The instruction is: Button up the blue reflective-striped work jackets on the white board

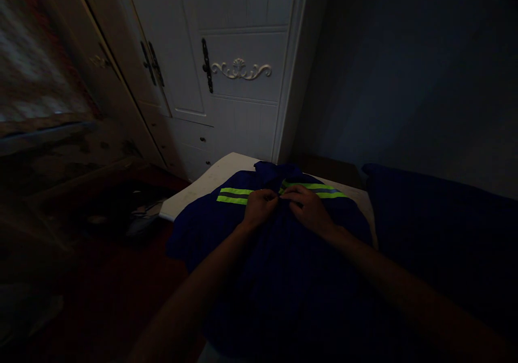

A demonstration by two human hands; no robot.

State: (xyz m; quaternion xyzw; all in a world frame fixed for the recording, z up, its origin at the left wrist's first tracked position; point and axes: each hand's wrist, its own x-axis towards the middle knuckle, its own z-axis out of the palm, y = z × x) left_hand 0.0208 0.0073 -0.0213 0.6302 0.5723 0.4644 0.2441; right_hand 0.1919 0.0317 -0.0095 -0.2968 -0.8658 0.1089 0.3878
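Observation:
A dark blue garment (pixel 283 266) with yellow-green reflective stripes (pixel 233 195) is spread over a white board or tabletop (pixel 202 189), its collar at the far side. Near the middle of its front, between the stripes, my left hand (pixel 261 206) pinches the cloth with its fingers closed. Close beside it on the right, my right hand (pixel 305 205) has bent fingers closed on the cloth edge. The fingertips of both hands almost meet. Whatever small part lies between them is too dark to make out.
A white wardrobe (pixel 246 120) with dark handles stands behind the board. On the right is a dark blue padded surface (pixel 437 206). Dark items (pixel 121 212) lie on the red floor (pixel 133 287) at left, below a patterned curtain (pixel 36 61).

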